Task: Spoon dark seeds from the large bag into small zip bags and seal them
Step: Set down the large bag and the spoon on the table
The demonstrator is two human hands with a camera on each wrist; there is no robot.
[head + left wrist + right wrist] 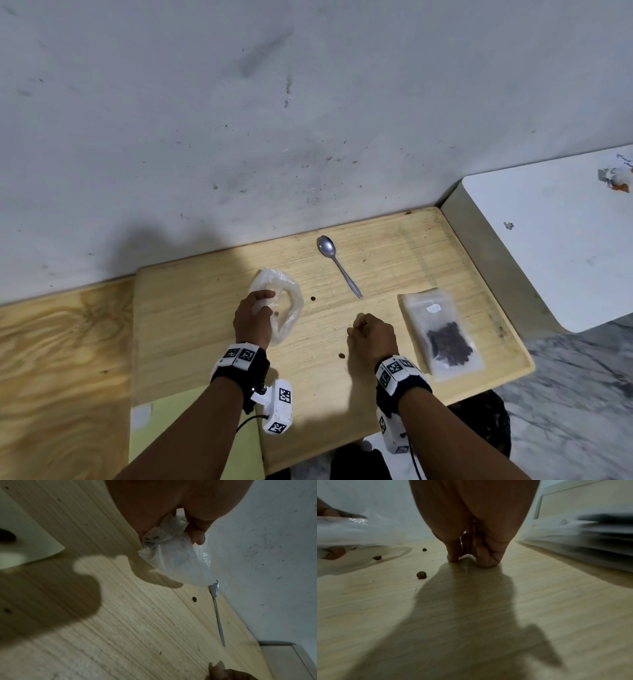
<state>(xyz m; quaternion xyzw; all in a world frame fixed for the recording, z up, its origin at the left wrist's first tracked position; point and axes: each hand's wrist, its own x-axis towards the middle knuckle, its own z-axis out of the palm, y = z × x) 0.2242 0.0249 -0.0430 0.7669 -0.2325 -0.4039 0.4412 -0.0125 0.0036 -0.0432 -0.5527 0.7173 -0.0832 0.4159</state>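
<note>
My left hand (255, 317) grips the crumpled neck of the large clear bag (286, 303), which lies nearly empty on the wooden board (394, 260); in the left wrist view the fingers (197, 534) bunch the plastic of the large bag (176, 555). My right hand (370, 334) is curled, with the thumb and fingertips (488, 561) pressing on the board and nothing seen between them. A small zip bag (442, 334) with dark seeds lies flat to its right. The spoon (337, 263) lies empty near the wall. Loose seeds (421, 575) are scattered between my hands.
A white tabletop (548, 240) stands higher at the right, next to the board. The wall runs close behind. A plywood surface (61, 359) lies left, a green sheet (178, 428) by the front edge, marble floor (582, 394) beyond.
</note>
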